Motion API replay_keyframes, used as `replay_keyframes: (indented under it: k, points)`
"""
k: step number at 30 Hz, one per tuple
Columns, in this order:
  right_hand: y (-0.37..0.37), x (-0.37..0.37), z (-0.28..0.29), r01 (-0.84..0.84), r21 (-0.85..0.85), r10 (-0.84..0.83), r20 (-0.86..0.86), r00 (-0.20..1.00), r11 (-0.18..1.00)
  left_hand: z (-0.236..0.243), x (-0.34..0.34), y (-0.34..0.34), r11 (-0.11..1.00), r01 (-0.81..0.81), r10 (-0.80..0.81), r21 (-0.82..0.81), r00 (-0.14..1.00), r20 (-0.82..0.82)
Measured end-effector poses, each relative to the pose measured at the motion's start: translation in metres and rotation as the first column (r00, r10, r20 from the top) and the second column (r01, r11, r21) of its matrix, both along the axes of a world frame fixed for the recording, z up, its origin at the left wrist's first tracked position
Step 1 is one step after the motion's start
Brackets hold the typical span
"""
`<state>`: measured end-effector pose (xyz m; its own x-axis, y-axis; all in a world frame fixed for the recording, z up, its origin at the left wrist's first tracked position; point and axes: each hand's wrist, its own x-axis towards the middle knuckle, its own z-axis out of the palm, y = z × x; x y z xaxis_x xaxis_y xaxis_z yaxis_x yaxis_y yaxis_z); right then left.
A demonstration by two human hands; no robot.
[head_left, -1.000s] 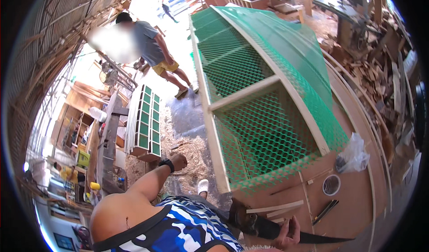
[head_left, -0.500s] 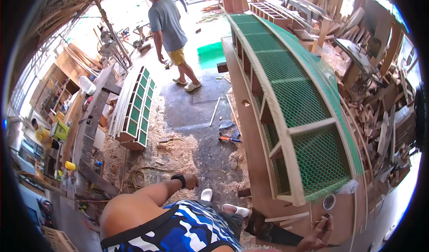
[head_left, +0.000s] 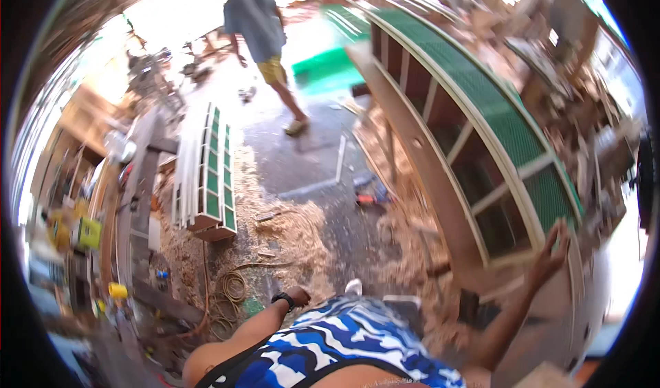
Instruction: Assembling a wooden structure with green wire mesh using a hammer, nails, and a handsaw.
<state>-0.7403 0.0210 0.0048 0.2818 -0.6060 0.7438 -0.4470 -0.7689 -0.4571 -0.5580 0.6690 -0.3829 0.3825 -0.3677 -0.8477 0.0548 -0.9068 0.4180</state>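
A long curved wooden frame [head_left: 474, 202] with green mesh [head_left: 505, 123] along its top stands at the right, its side compartments showing. My right hand [head_left: 551, 256] is raised at the frame's near end, fingers stretched and slightly apart, in front of the mesh corner; blur hides whether it touches. I make out nothing held in it. My left hand [head_left: 298, 295], with a black watch on the wrist, hangs low over the shavings at the middle. Its fingers look loosely curled, with nothing visible in them.
A smaller green-panelled wooden cabinet [head_left: 218, 175] stands at the left. Coiled hose [head_left: 231, 287] and wood shavings [head_left: 292, 226] cover the floor. A person [head_left: 258, 27] in a grey shirt walks ahead. Wood offcuts [head_left: 584, 154] are piled at the far right. A dark beam [head_left: 141, 195] stands at the left.
My right hand has risen from low beside the frame's near end to its corner. The view has shifted, showing more of the frame's open side. The person ahead has taken a step.
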Motion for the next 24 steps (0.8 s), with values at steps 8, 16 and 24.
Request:
replay_keyframes:
  k: [8,16,24]
  points:
    - [0.029,-0.063,0.017,0.123,0.016,-0.124,0.202,0.971,0.992,-0.012,-0.036,0.153,0.984,0.106,-0.122,0.141,0.987,0.105]
    - [0.068,-0.085,0.042,0.302,0.003,-0.300,0.140,0.944,0.953,-0.051,0.025,0.069,0.978,0.208,-0.193,-0.003,0.916,0.351]
    - [0.067,-0.098,0.042,0.294,0.035,-0.295,0.044,0.954,0.955,-0.023,0.089,-0.048,0.955,-0.120,0.159,-0.271,0.979,0.127]
